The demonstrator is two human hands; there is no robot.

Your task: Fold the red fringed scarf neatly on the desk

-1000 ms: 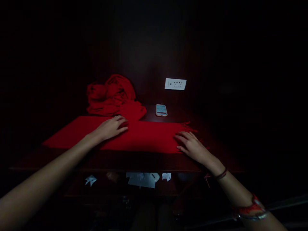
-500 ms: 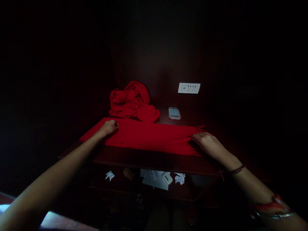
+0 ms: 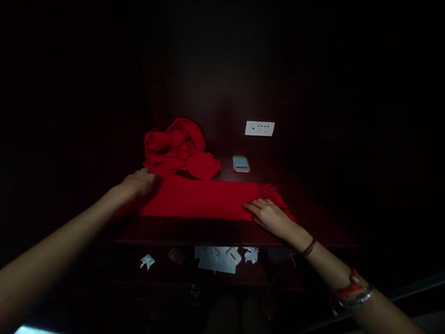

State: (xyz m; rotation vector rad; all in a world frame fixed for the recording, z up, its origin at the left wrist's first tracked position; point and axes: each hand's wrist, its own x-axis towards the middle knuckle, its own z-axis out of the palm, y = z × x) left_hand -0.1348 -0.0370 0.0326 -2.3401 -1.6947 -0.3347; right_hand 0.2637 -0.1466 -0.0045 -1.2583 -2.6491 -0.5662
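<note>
A red fringed scarf (image 3: pixel 201 199) lies in a long flat band across the dark shelf. At its left end, my left hand (image 3: pixel 141 182) is closed on the cloth near the far edge, its fingertips partly hidden. My right hand (image 3: pixel 271 215) rests on the band beside the fringe (image 3: pixel 274 192), fingers stretched out and lying on the fabric. Behind the band sits a crumpled heap of red cloth (image 3: pixel 177 146), close to my left hand.
A white socket plate (image 3: pixel 259 128) is on the back wall. Below it lies a small pale blue item (image 3: pixel 241 163), blurred out. On a lower shelf are printed paper (image 3: pixel 215 260), a white rounded case (image 3: pixel 233 256) and crumpled white scraps (image 3: pixel 147 261).
My right hand has slid left from the fringe onto the band, and the fringe now lies spread out. My left hand has shifted left toward the scarf's far edge. The view has turned slightly.
</note>
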